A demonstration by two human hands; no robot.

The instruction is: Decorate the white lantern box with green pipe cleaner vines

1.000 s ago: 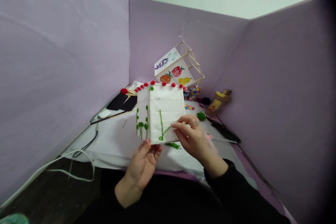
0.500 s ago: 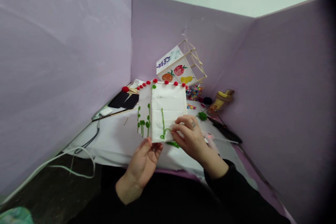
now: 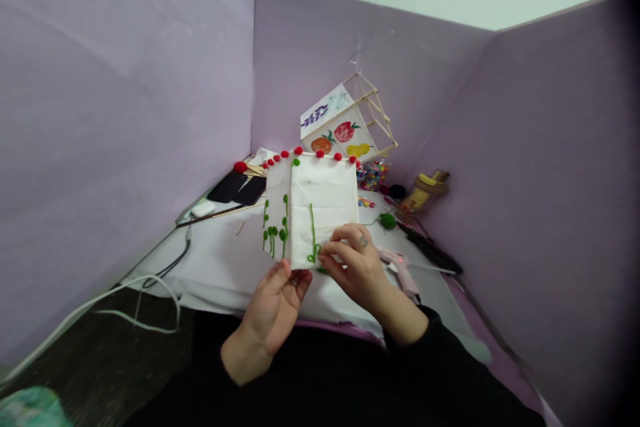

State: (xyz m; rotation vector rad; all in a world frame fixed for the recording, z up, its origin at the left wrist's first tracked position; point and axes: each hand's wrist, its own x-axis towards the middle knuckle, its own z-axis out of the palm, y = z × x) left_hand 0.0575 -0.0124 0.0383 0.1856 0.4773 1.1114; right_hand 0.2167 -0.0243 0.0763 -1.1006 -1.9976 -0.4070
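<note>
A white box-shaped paper lantern (image 3: 327, 190) with red pompoms (image 3: 320, 153) along its top edge stands tilted before me. My left hand (image 3: 275, 297) grips its bottom corner from below. On the front panel runs green yarn (image 3: 313, 227), a straight stem with a small loop near the bottom. The fingers of my right hand (image 3: 357, 263) are pinched on the yarn's end, close against the panel. Green leaf shapes and stems (image 3: 273, 233) cover the left panel. More green yarn (image 3: 323, 271) shows partly behind the lantern's lower edge.
A pink glue gun (image 3: 403, 270) with a red light lies right of my right hand. Behind stands a stick-framed lantern with painted fruit (image 3: 345, 133). Two black phones (image 3: 227, 187) lie at left. A green yarn ball (image 3: 387, 221) and black scissors (image 3: 430, 248) sit at right.
My right hand has moved slightly left along the panel, drawing the yarn's end inward, so the loose strand now curls into a small loop beside the stem. More of the glue gun shows.
</note>
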